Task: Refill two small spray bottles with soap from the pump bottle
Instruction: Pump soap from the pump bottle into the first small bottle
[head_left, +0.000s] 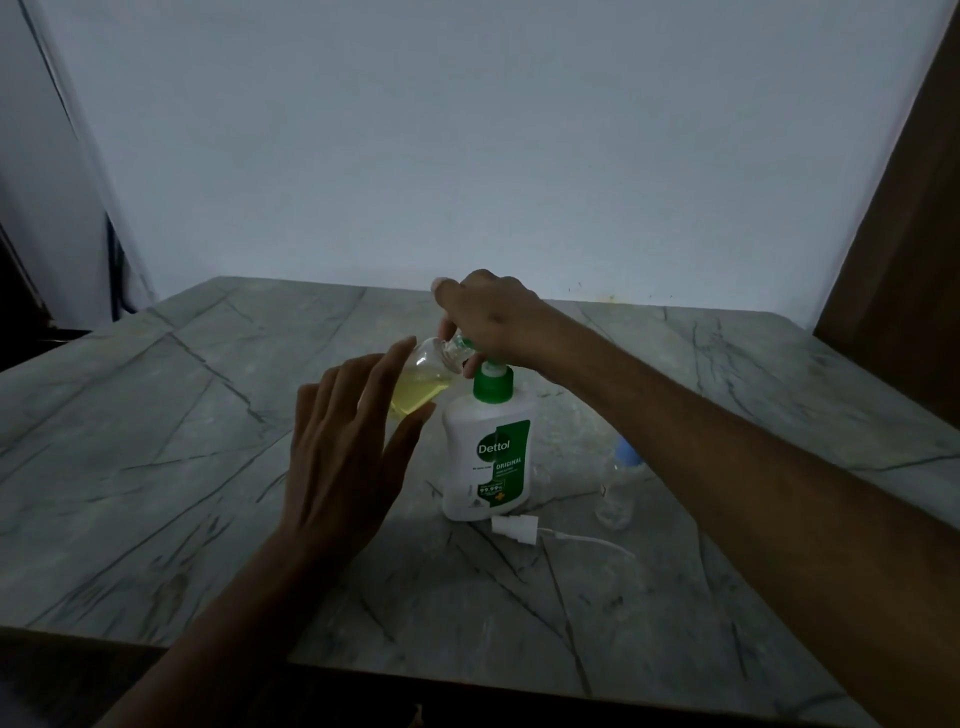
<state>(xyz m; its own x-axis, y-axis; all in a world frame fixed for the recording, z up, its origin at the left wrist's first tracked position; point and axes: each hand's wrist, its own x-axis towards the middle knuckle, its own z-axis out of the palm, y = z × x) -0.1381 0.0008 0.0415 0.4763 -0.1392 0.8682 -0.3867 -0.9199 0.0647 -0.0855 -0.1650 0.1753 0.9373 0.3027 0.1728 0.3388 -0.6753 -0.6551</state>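
Note:
A white pump bottle (485, 467) with a green pump top stands mid-table. A small clear spray bottle (423, 382), without its spray head and part full of yellow soap, is tilted with its mouth at the pump's nozzle. My right hand (493, 317) lies over the pump head, its fingers and thumb curled round the small bottle's neck. My left hand (345, 457) is open with straight fingers beside the small bottle's base; whether it touches is unclear. A second small spray bottle (618, 488) with a blue cap stands to the right, partly hidden behind my right forearm.
A white spray head with its dip tube (519, 530) lies on the grey marble-patterned table (156, 415) just in front of the pump bottle. A white wall rises behind the table, and a brown wooden panel (904, 234) stands at the right.

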